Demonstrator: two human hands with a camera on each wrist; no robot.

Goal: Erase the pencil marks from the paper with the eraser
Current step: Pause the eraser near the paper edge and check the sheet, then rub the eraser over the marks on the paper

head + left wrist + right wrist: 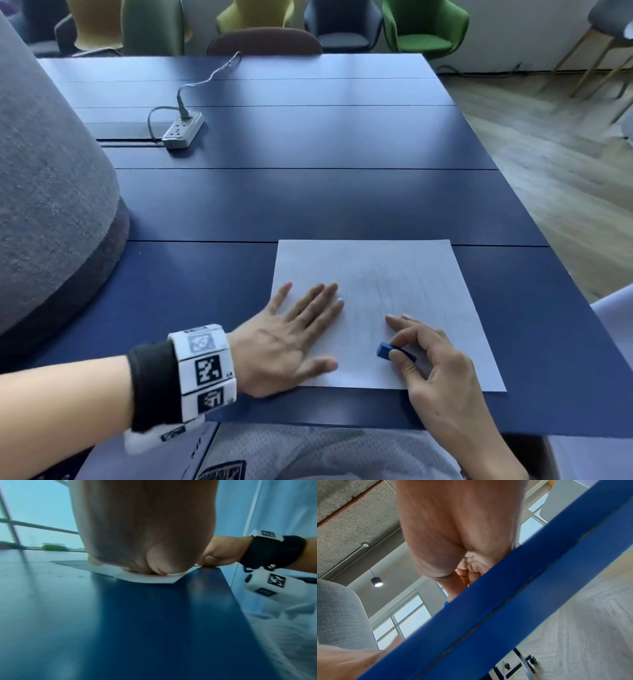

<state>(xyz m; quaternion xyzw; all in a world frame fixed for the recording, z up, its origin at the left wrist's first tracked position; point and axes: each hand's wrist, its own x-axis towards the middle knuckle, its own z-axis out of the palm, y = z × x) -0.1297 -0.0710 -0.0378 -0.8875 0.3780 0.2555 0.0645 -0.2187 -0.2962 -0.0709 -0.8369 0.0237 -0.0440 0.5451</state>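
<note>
A white sheet of paper (404, 274) with faint pencil marks (380, 284) lies on the blue table (308, 205) near its front edge. My left hand (294, 329) lies flat on the sheet's left part, fingers straight and spread. My right hand (431, 356) pinches a small blue eraser (385, 350) between thumb and fingers, low on the sheet near its front edge. The left wrist view shows the palm pressed on the paper (147, 578), with the right hand (221, 553) beyond it. In the right wrist view the table edge (505, 608) hides the eraser.
A grey power strip (183, 128) with its cable lies at the table's far left. A large grey upholstered shape (44, 205) stands against the left edge. Several chairs (421, 27) line the far side. Wooden floor (565, 154) runs along the right.
</note>
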